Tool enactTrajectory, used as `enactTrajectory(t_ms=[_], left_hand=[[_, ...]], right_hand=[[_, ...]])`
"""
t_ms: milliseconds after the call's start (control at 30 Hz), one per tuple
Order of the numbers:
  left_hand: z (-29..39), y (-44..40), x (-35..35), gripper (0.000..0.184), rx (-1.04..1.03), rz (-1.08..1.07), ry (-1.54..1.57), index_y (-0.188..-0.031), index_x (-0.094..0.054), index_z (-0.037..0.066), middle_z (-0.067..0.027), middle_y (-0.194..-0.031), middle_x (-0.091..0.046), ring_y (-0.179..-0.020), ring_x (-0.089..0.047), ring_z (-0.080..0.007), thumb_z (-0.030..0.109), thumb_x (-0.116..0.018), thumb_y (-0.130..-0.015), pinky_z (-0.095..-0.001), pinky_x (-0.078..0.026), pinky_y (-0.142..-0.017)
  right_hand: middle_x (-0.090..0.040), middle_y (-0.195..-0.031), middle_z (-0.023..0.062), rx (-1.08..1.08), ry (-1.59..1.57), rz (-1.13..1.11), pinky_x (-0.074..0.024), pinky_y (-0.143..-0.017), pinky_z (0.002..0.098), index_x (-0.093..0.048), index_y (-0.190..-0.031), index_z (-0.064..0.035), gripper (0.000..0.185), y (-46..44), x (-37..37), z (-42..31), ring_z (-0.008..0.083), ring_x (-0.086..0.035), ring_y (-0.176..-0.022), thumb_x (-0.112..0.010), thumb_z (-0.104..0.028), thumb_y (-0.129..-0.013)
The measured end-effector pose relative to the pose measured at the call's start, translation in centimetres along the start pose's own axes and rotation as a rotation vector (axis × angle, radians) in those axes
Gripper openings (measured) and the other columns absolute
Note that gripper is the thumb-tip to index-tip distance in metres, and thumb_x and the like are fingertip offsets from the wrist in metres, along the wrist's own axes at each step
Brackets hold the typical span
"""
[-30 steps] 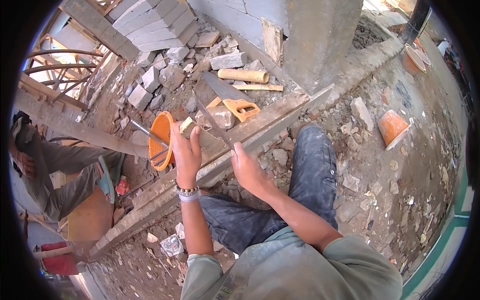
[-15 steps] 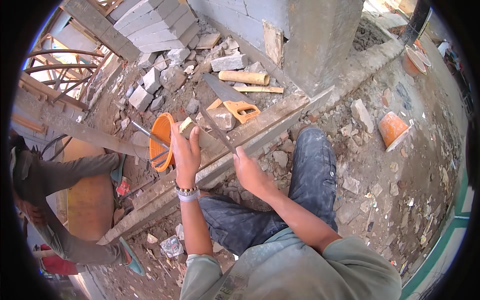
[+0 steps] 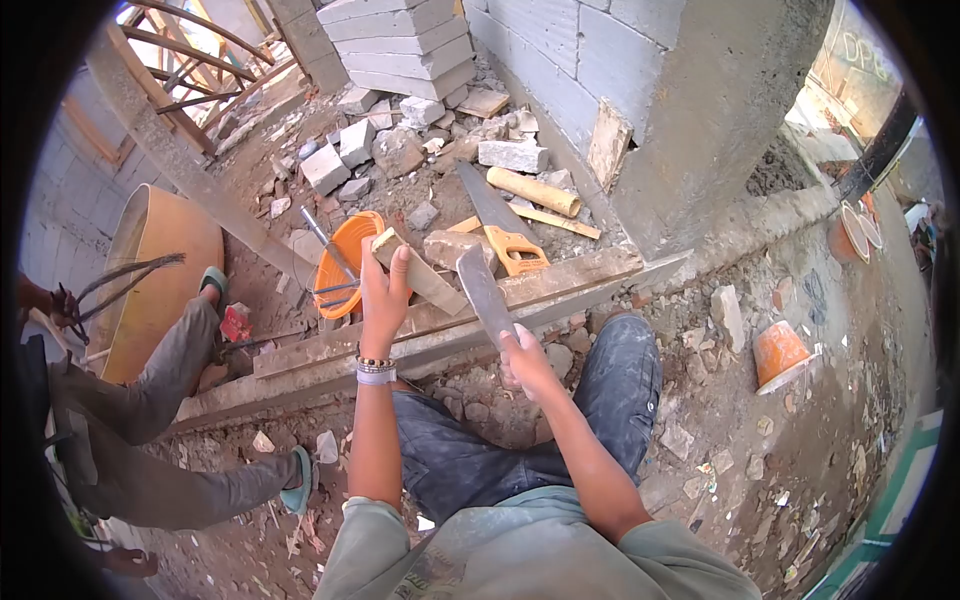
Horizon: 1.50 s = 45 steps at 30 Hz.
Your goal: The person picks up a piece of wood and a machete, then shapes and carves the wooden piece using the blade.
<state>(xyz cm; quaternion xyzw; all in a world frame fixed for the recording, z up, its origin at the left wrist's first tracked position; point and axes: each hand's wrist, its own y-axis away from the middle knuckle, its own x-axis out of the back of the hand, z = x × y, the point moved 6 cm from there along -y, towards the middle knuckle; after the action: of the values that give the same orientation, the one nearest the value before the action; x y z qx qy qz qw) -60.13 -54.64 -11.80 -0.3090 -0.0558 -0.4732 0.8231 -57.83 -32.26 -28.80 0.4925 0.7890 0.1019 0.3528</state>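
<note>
My left hand (image 3: 384, 295) is wrapped round a short wooden piece (image 3: 425, 275), which slants down to the right above the long plank (image 3: 570, 278). My right hand (image 3: 526, 362) grips the handle end of a wide, flat blade (image 3: 484, 292). The blade points up and left, a little to the right of the wooden piece and apart from it. Just beyond lies a saw with an orange handle (image 3: 516, 250), near a stone. An orange bucket (image 3: 352, 262) with a metal tool in it is beside my left hand.
At the left, another person in grey trousers (image 3: 180, 400) holds dark rods (image 3: 125, 275) near a curved tan sheet (image 3: 165, 270). Rubble (image 3: 400, 152) and stacked grey blocks (image 3: 405, 45) lie ahead. A concrete pillar (image 3: 715, 120) and an orange bucket (image 3: 780, 352) are at the right.
The view has turned and shifted. The blade has swung away from the wooden piece, showing its flat side. The other person has stepped nearer, now with dark rods in hand.
</note>
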Motion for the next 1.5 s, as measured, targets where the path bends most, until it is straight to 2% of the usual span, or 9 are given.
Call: enactTrajectory(t_ms=[167, 200, 300, 400, 533, 633, 933, 1233, 1500], left_hand=[[-4.3, 0.0, 3.4, 0.045, 0.133, 0.260, 0.253, -0.125, -0.057, -0.001, -0.0067, -0.112, -0.065, -0.103, -0.060, -0.0126, 0.039, -0.063, -0.105, -0.0310, -0.049, -0.091], [-5.3, 0.3, 4.0, 0.049, 0.194, 0.271, 0.305, -0.134, -0.055, 0.000, -0.0058, -0.115, -0.065, -0.104, -0.061, -0.0139, 0.041, -0.059, -0.106, -0.0311, -0.049, -0.094], [-6.9, 1.6, 4.6, 0.046, 0.363, 0.361, 0.651, -0.124, -0.058, 0.003, -0.0044, -0.106, -0.064, -0.092, -0.064, -0.0136, 0.045, -0.058, -0.106, -0.0334, -0.055, -0.083], [-6.2, 2.9, 3.4, 0.042, 0.444, 0.214, 1.104, -0.119, -0.057, 0.008, -0.0022, -0.098, -0.061, -0.078, -0.062, -0.0143, 0.049, -0.056, -0.106, -0.0350, -0.056, -0.072], [-3.8, 4.2, 1.5, 0.038, 0.474, 0.079, 1.308, -0.123, -0.052, 0.014, -0.0004, -0.099, -0.057, -0.078, -0.058, -0.0156, 0.049, -0.046, -0.109, -0.0334, -0.052, -0.072], [-3.3, 5.4, 0.6, 0.038, 0.489, 0.043, 1.340, -0.123, -0.051, 0.014, -0.0001, -0.099, -0.057, -0.080, -0.058, -0.0160, 0.049, -0.044, -0.110, -0.0331, -0.052, -0.075], [-3.4, 8.0, -1.7, 0.031, 0.585, 0.035, 1.303, -0.121, -0.049, 0.017, -0.0023, -0.101, -0.060, -0.074, -0.062, -0.0199, 0.046, -0.044, -0.111, -0.0345, -0.054, -0.065], [-2.3, 8.9, -2.2, 0.044, 0.611, -0.060, 1.315, -0.119, -0.050, 0.014, 0.0037, -0.086, -0.052, -0.057, -0.049, -0.0096, 0.054, -0.037, -0.110, -0.0260, -0.043, -0.052], [-1.6, 9.0, -3.2, 0.048, 0.654, -0.038, 1.577, -0.119, -0.051, 0.012, 0.0060, -0.080, -0.049, -0.057, -0.047, -0.0070, 0.057, -0.035, -0.110, -0.0215, -0.044, -0.047]], right_hand=[[-0.035, -0.066, -0.0050, 0.026, -0.015, 0.057, -0.0285, -0.041, 0.0255, -0.046, -0.126, -0.0092, 0.026, 2.1, 1.8, 2.5, 0.0055, -0.031, -0.045, -0.049, -0.029, -0.109], [-0.035, -0.066, -0.0050, 0.027, -0.020, 0.021, -0.0283, -0.041, 0.0254, -0.046, -0.124, -0.0099, 0.025, 2.5, 2.1, 3.0, 0.0055, -0.031, -0.045, -0.049, -0.030, -0.109], [-0.034, -0.066, -0.0050, 0.011, -0.031, -0.043, -0.0275, -0.041, 0.0251, -0.046, -0.121, -0.0115, 0.022, 2.9, 3.4, 3.8, 0.0055, -0.031, -0.046, -0.048, -0.031, -0.110], [-0.032, -0.066, -0.0051, -0.001, -0.034, -0.040, -0.0263, -0.042, 0.0254, -0.046, -0.119, -0.0125, 0.021, 2.8, 3.6, 4.1, 0.0059, -0.031, -0.046, -0.048, -0.032, -0.110], [-0.032, -0.065, -0.0051, 0.011, -0.013, -0.040, -0.0258, -0.042, 0.0263, -0.046, -0.117, -0.0117, 0.022, 3.0, 3.2, 3.9, 0.0062, -0.031, -0.045, -0.047, -0.032, -0.111], [-0.032, -0.065, -0.0051, 0.027, -0.005, -0.050, -0.0255, -0.041, 0.0261, -0.046, -0.117, -0.0113, 0.022, 2.5, 3.9, 4.4, 0.0062, -0.030, -0.045, -0.047, -0.033, -0.111], [-0.033, -0.066, -0.0055, -0.018, 0.015, -0.048, -0.0245, -0.041, 0.0255, -0.046, -0.117, -0.0133, 0.020, 2.3, 4.7, 4.4, 0.0061, -0.030, -0.046, -0.047, -0.033, -0.111], [-0.033, -0.066, -0.0057, 0.014, 0.041, -0.023, -0.0238, -0.042, 0.0253, -0.048, -0.116, -0.0118, 0.024, 2.7, 4.5, 4.0, 0.0059, -0.030, -0.047, -0.049, -0.035, -0.110], [-0.032, -0.065, -0.0059, 0.019, 0.039, -0.036, -0.0238, -0.042, 0.0259, -0.049, -0.119, -0.0108, 0.025, 2.7, 5.0, 4.2, 0.0057, -0.030, -0.046, -0.049, -0.034, -0.109]])
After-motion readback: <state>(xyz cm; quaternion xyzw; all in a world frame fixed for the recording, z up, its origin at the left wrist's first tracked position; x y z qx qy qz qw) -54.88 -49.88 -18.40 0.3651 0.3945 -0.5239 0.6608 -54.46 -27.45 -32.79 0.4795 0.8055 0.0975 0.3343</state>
